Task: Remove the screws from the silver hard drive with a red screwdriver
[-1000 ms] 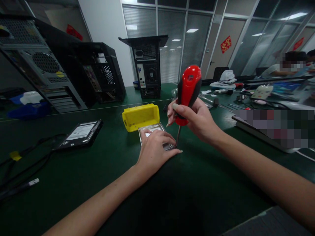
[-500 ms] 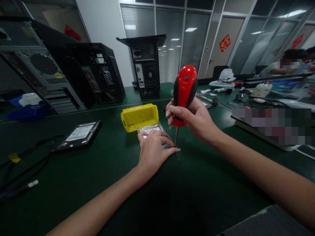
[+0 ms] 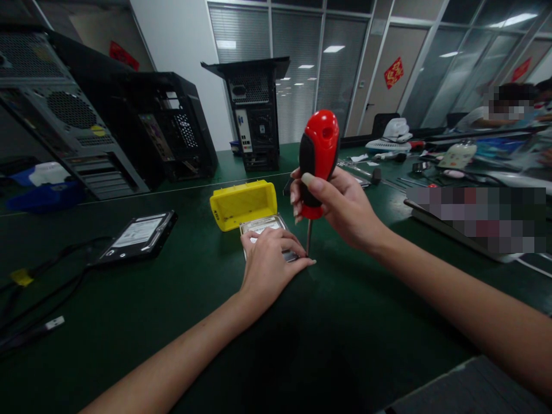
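Observation:
My right hand (image 3: pixel 351 210) is wrapped round the red and black handle of a screwdriver (image 3: pixel 321 152). Its shaft points down, nearly upright, and the tip meets the near right corner of a silver hard drive (image 3: pixel 263 223). Lying across that drive, my left hand (image 3: pixel 271 259) grips it against the table, thumb along the near edge and fingers bent over the top. Most of the drive is under the hand, so the screw at the tip cannot be made out. Just behind the drive stands a yellow plastic bin (image 3: pixel 244 204) with its open side towards me.
Another hard drive (image 3: pixel 138 236) lies on the green table (image 3: pixel 207 356) to the left, near black cables (image 3: pixel 37 330). Computer cases (image 3: pixel 259 121) stand at the back and left. Tools and a blurred-out flat object (image 3: pixel 470 224) lie right. People (image 3: pixel 487 109) sit far right.
The screwdriver handle has turned in my right hand, showing a different side, and leans slightly further left. My left hand and the hard drive stay put; the view shifts slightly.

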A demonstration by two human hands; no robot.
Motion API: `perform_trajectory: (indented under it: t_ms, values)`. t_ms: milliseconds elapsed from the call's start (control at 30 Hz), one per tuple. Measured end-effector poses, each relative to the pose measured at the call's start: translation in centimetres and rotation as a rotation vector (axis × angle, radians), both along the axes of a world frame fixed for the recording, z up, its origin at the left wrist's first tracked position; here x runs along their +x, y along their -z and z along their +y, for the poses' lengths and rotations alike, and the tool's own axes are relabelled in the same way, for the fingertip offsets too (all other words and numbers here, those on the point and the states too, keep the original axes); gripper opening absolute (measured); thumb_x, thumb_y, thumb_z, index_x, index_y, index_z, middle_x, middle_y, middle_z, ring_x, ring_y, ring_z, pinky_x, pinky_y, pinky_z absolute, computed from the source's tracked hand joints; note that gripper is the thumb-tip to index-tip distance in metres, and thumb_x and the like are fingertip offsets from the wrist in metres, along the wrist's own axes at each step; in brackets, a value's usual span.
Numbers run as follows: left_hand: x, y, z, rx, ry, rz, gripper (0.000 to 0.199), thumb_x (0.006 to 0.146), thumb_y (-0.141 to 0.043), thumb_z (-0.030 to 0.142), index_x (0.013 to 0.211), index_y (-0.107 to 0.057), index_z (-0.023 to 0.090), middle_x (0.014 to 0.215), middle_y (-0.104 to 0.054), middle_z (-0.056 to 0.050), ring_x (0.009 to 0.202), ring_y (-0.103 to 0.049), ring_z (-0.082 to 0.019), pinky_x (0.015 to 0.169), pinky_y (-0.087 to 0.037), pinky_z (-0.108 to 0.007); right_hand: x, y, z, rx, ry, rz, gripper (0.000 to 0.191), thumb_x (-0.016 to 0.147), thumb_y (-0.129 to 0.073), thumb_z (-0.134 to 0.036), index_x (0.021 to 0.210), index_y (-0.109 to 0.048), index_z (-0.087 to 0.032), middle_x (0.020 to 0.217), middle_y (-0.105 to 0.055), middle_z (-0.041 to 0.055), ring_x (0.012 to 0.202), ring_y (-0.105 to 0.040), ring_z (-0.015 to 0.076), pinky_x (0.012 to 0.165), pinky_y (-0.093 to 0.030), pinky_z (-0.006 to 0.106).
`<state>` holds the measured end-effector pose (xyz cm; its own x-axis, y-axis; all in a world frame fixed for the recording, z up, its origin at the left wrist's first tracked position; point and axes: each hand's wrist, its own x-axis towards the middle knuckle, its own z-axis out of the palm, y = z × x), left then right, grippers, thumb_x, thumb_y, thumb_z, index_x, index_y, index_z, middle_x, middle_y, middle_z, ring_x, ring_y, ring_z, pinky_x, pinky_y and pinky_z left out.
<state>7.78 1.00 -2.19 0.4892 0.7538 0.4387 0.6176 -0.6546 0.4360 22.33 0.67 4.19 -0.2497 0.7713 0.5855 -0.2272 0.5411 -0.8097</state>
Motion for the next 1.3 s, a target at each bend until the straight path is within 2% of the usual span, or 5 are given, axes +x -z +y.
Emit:
perform_trajectory:
  t_ms: [333,1300]
  values:
    - [-0.21,-0.06,0.14,-0.006,0.035,0.059,0.014,0.072,-0.071,0.042,0.077,-0.071,0.029,0.098,-0.068,0.002,0.099,-0.055,-0.025,0.084,-0.023,-0.045,-0.06,0.06,0.04,0.021,-0.037,0.003,0.018,0.084,-0.059,-0.033,0.095,-0.054,-0.020,0.075,-0.058,-0.0026,0.064,-0.059,0.0097,0.064,-0.053,0.025]
    - [-0.16,0.00,0.14,-0.019,0.049,0.043,0.011,0.074,-0.070,0.039,0.076,-0.071,0.028,0.096,-0.069,0.002,0.097,-0.056,-0.025,0.084,-0.024,-0.044,-0.20,0.13,-0.04,0.033,-0.070,0.027,0.015,0.086,-0.055,-0.033,0.094,-0.052,-0.020,0.077,-0.058,-0.0014,0.065,-0.060,0.0100,0.065,-0.053,0.026]
